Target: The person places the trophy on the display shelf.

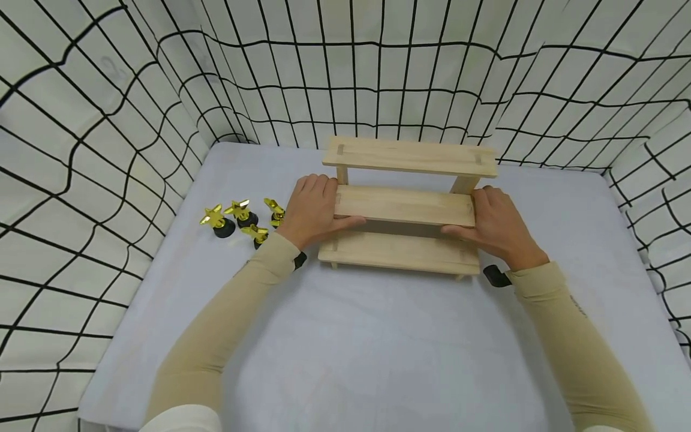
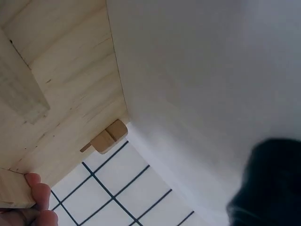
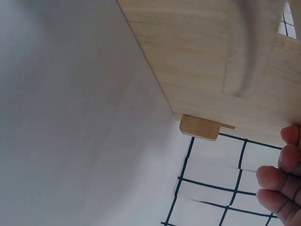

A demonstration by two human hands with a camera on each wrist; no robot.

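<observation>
Fingers [image 1: 317, 185] of left hand [image 1: 309, 211] and right hand [image 1: 501, 225] curl round opposite ends of wooden rack [image 1: 405, 205] mid-height, likely for balance. Rack's toward table [image 1: 378, 348] far side; star trophies [image 1: 216, 218] left, presumably out of its way.

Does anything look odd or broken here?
Only the grid looks odd: on the left its lines bend and kink, perhaps a camera effect. I see no spill, and the rack and trophies look undamaged where they show.

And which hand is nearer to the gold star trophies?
The left hand: it grips the left end of the wooden rack, just right of the gold star trophies. The right hand grips the opposite end, farther away.
</observation>
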